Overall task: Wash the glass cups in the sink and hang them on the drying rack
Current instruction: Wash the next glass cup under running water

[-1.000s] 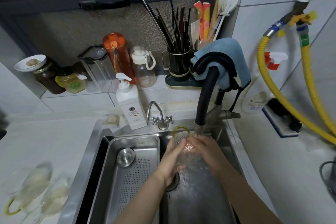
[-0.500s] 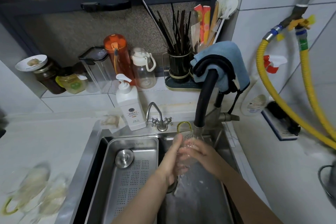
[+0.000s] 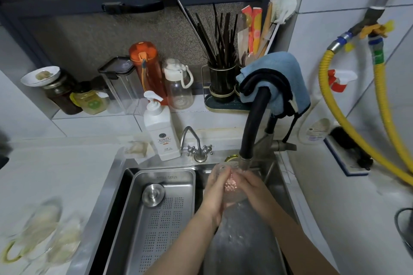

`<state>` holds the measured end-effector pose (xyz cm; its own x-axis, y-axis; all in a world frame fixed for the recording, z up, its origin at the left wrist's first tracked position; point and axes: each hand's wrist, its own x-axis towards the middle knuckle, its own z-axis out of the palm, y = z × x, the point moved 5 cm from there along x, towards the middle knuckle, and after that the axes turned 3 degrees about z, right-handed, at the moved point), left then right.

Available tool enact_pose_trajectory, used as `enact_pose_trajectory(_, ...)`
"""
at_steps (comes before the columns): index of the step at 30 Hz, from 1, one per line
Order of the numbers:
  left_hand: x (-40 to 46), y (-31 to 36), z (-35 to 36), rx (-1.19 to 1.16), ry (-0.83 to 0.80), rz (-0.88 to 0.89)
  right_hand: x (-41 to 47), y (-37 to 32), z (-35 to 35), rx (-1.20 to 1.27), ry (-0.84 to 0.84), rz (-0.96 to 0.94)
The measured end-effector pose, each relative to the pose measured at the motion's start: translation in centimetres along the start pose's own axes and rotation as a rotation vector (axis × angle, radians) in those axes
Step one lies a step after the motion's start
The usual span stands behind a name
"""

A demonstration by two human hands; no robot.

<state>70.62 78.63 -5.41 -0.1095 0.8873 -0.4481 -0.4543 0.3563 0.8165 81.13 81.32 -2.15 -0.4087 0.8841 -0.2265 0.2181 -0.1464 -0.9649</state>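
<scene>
Near the middle of the view, both hands hold a glass cup (image 3: 231, 185) over the right basin of the sink (image 3: 125, 176), directly under the black faucet spout (image 3: 244, 162). The left hand (image 3: 214, 192) has its grip curled round the cup's left side; the right hand (image 3: 252, 187) wraps the right side, grip clamped on the glass. The hands cover most of the cup, so only part of its clear wall and a yellow-green handle at its 12 o'clock edge show; whether water is running into it is hard to make out.

At 9 o'clock of the hands, a perforated steel tray (image 3: 161, 219) sits in the left basin with a round steel plug (image 3: 153, 194) lying on it. At 8 o'clock, near the frame's lower left corner, two more glass cups (image 3: 42, 236) lie on the white bench (image 3: 55, 174); they are badly blurred and one handle is partly cut off.

At 11 o'clock stands a white pump bottle (image 3: 161, 131), and beside it a small chrome tap (image 3: 196, 145). At 12 o'clock a blue cloth (image 3: 277, 73) drapes over the faucet's arch, hiding its top. At 2 o'clock yellow hoses (image 3: 330, 100) curve down the wall and run out of frame.
</scene>
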Motion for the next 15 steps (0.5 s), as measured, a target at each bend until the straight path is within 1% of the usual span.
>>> enact_pose_trajectory(2,0.3,0.3,-0.4,0.046,-0.001,-0.062,-0.6,0.3,0.4,-0.136,-0.117,-0.016)
enact_pose_trajectory(3,0.5,0.1,-0.7,0.077,-0.016,-0.100,-0.7,0.5,0.3,-0.198,-0.141,-0.031)
enact_pose_trajectory(4,0.3,0.0,-0.7,0.108,-0.027,-0.130,-0.7,0.6,0.0,-0.211,-0.125,-0.051)
enact_pose_trajectory(5,0.3,-0.3,-0.7,0.122,-0.027,-0.135,-0.5,0.7,-0.4,-0.189,-0.072,-0.063)
enact_pose_trajectory(6,0.0,-0.6,-0.5,0.093,-0.028,-0.120,-0.4,0.7,-0.6,-0.136,-0.015,-0.065)
enact_pose_trajectory(8,-0.2,-1.1,0.0,-0.048,-0.024,-0.088,-0.2,0.4,-0.7,-0.075,0.071,-0.075)
enact_pose_trajectory(10,-0.1,-1.0,-0.1,-0.085,-0.008,-0.062,-0.2,0.5,-0.2,-0.128,0.064,-0.087)
enact_pose_trajectory(13,0.2,-0.7,-1.0,-0.004,0.028,-0.083,-0.6,1.1,0.5,-0.324,-0.052,-0.021)
enact_pose_trajectory(15,0.2,-0.7,-1.2,0.048,0.054,-0.092,-0.6,1.2,0.3,-0.505,-0.074,-0.017)
